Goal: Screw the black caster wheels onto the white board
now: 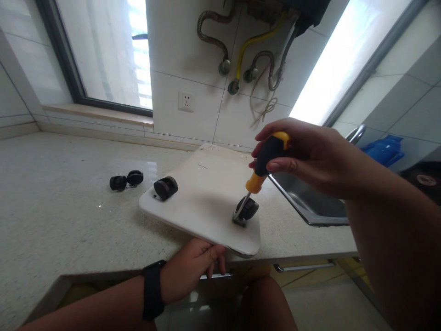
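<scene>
My right hand (299, 149) is closed round the handle of a yellow and black screwdriver (262, 161). Its shaft slants down and the tip meets the mounting plate of a black caster wheel (248, 209) at the near right corner of a white board (203, 193). Below the board's front edge, my left hand (196, 264) grips that edge, thumb on top and fingers curled. A second caster (166, 188) stands at the board's left corner. Loose on the counter to the left lie two more black casters (126, 180).
The speckled countertop (69, 207) runs along a tiled wall with a socket (186, 101), hoses and a yellow pipe (246, 43). A steel sink (299, 193) is set in at the right, with a blue item (384, 149) behind it. Drawer handles (305, 265) show below the counter's front edge.
</scene>
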`<action>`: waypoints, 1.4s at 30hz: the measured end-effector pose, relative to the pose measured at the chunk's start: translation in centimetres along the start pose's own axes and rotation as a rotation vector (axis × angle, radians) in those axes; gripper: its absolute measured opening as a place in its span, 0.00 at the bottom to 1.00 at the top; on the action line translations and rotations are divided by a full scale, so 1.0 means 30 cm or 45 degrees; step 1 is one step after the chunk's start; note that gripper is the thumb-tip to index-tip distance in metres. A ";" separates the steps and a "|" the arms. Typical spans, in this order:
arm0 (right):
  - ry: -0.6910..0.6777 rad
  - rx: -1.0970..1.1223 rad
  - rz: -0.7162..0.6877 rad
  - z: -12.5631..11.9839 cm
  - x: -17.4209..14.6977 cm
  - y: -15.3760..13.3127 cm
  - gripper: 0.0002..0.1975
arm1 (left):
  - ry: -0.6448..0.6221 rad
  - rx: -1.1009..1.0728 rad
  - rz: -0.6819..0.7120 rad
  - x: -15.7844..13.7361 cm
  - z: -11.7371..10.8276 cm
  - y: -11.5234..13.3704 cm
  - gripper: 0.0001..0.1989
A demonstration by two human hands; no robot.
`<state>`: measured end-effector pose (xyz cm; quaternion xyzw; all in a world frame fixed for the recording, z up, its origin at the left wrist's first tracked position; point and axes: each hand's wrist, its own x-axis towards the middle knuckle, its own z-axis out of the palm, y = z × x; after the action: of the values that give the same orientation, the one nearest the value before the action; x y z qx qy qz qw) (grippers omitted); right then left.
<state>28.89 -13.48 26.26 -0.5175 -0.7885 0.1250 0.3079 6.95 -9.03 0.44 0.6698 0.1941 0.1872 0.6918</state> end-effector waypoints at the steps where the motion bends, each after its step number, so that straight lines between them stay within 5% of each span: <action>1: 0.051 -0.063 0.005 0.006 0.002 -0.006 0.21 | 0.002 -0.003 0.006 -0.002 0.005 0.007 0.34; 11: 0.473 -0.521 0.207 0.087 0.030 -0.064 0.19 | 0.022 -0.024 0.002 -0.004 -0.003 0.029 0.32; 19: 0.527 -0.604 0.258 0.109 0.068 -0.017 0.20 | 0.037 -0.020 0.024 0.000 -0.006 0.002 0.33; 24: 0.249 -0.146 -0.016 0.077 0.087 0.042 0.23 | 0.071 0.027 0.008 -0.011 -0.010 0.012 0.36; 31: -0.198 0.154 -0.031 -0.024 0.069 0.040 0.25 | 0.051 0.030 0.011 -0.017 -0.012 0.019 0.35; 42: 0.436 -0.426 0.144 0.086 0.059 -0.010 0.21 | 0.086 -0.022 0.011 -0.016 -0.005 0.025 0.35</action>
<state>26.60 -11.72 25.05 -0.6183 -0.7044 -0.0798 0.3394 6.44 -9.12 1.20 0.6581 0.2129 0.2142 0.6897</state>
